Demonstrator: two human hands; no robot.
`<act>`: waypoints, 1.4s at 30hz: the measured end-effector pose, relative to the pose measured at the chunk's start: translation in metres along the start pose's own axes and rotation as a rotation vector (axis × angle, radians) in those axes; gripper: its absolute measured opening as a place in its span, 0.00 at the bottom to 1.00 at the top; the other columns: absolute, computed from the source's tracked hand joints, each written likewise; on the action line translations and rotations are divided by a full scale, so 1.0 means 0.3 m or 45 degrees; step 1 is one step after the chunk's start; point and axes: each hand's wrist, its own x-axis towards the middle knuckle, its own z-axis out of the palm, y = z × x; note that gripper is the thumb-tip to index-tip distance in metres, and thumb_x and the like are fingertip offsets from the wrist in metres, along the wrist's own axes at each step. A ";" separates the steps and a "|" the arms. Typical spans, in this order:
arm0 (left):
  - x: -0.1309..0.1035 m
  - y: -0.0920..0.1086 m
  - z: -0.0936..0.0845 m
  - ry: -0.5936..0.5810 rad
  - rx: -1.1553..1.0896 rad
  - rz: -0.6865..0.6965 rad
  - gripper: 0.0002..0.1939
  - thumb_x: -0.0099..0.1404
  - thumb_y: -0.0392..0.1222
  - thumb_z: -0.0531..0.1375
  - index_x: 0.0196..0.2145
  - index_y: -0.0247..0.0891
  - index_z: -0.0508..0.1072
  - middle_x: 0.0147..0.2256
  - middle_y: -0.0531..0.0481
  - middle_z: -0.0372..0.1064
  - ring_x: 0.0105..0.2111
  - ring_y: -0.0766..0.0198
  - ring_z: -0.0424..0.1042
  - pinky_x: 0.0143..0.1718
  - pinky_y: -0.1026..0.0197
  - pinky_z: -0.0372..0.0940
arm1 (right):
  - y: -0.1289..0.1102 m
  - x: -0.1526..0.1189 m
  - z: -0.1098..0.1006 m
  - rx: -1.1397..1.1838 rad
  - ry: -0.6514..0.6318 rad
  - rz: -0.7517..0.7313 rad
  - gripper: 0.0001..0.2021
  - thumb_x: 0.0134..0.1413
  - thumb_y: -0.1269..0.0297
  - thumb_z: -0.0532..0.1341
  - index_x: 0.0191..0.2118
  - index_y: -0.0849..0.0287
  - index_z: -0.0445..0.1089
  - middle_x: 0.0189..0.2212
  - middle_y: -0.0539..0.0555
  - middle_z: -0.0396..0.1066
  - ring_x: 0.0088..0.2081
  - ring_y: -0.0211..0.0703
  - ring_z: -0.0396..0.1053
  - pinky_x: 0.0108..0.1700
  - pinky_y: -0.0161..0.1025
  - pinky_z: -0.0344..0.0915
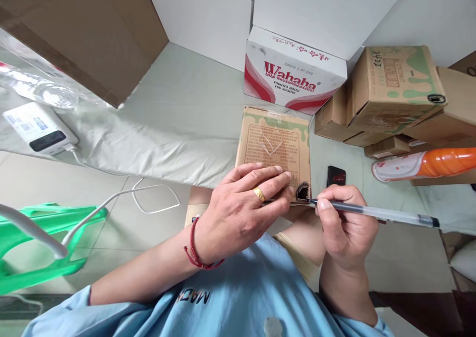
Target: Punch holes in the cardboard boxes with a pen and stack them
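A brown printed cardboard box (273,146) lies before me at the table's front edge. Across its near part rests my left hand (253,198), palm down, fingers stretched out, with a gold ring on one finger. My right hand (344,223) pinches a clear gel pen (386,214) with dark ends, held nearly level. The pen's tip points left and meets the box's near right corner, beside a dark hole with a black rim (303,191). Whether the tip touches the cardboard, I cannot tell. My left fingers hide part of the near edge.
Behind the box stands a white and red water carton (293,72). Stacked cardboard boxes (397,89), an orange-capped bottle (424,164) and a small black object (336,176) are to the right. At left are a white power bank (39,129) with a cable and a green stool (48,248).
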 end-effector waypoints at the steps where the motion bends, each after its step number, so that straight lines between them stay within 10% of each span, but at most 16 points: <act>1: -0.001 0.000 0.001 0.001 0.000 0.001 0.10 0.78 0.36 0.61 0.54 0.40 0.79 0.58 0.50 0.81 0.59 0.56 0.79 0.63 0.51 0.67 | 0.003 0.000 -0.001 0.006 0.011 0.003 0.05 0.67 0.67 0.65 0.36 0.56 0.74 0.27 0.47 0.70 0.24 0.33 0.63 0.25 0.34 0.59; 42: -0.006 -0.004 0.000 -0.011 -0.004 -0.010 0.11 0.77 0.38 0.63 0.54 0.41 0.80 0.58 0.50 0.81 0.60 0.59 0.79 0.67 0.55 0.67 | -0.008 -0.011 0.018 0.030 -0.006 0.061 0.06 0.68 0.62 0.65 0.37 0.55 0.75 0.26 0.48 0.71 0.24 0.37 0.66 0.26 0.36 0.62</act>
